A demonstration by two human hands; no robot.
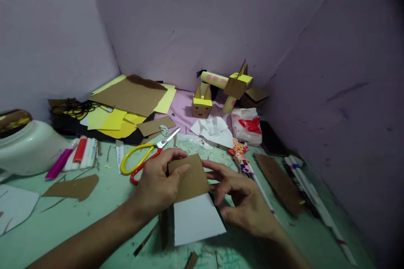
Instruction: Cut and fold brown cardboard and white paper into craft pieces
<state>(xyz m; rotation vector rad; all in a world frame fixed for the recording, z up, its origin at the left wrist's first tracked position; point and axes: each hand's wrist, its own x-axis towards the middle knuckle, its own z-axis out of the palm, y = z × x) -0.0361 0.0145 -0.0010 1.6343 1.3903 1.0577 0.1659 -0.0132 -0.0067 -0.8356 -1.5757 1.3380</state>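
Observation:
A small folded cardboard piece (191,176), box-like, stands near the middle of the table, with a white flap (197,220) hanging toward me. My left hand (160,178) grips it from the left, thumb pressed on the brown top face and fingers behind. At its right edge is my right hand (236,199), fingers curved and apart, their tips at or close to the side; exact contact is unclear. A dark strip shows along that side, partly hidden by the fingers. Just behind my left hand lie scissors (156,146) with yellow and red handles, blades spread.
Behind stand a cardboard animal figure (238,86) and a small box with a drawn face (202,107). Crumpled white paper (213,130) and a tissue pack (247,126) lie nearby. Markers (80,151), a white pot (34,147) and stacked sheets (129,94) are left; a brown strip (279,185) right.

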